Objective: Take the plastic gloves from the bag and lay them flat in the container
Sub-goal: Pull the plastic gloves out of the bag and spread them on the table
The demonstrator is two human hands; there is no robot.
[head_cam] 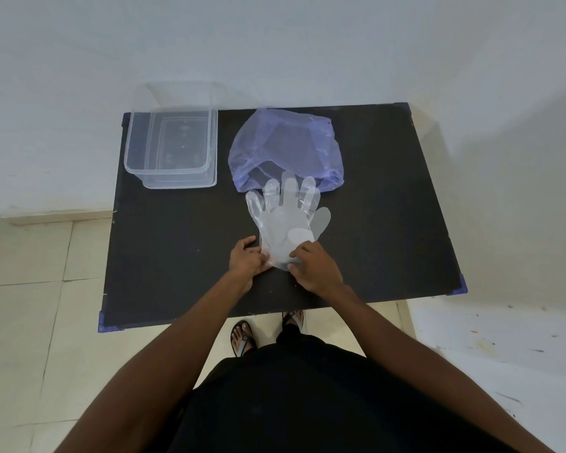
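Observation:
Clear plastic gloves (pixel 285 220) lie stacked flat on the black table (pixel 177 250), fingers pointing away toward the bag. A translucent blue plastic bag (pixel 285 145) sits just behind them, its open mouth facing the gloves. My left hand (pixel 245 259) pinches the cuff end of the gloves at its left side. On the right side of the cuff my right hand (pixel 314 269) grips the same stack. An empty clear plastic container (pixel 170 142) stands at the table's far left corner.
The container rests on its clear lid (pixel 180 183). A white wall runs behind the table. Tiled floor lies to the left, and my sandalled feet (pixel 242 335) are below the near table edge.

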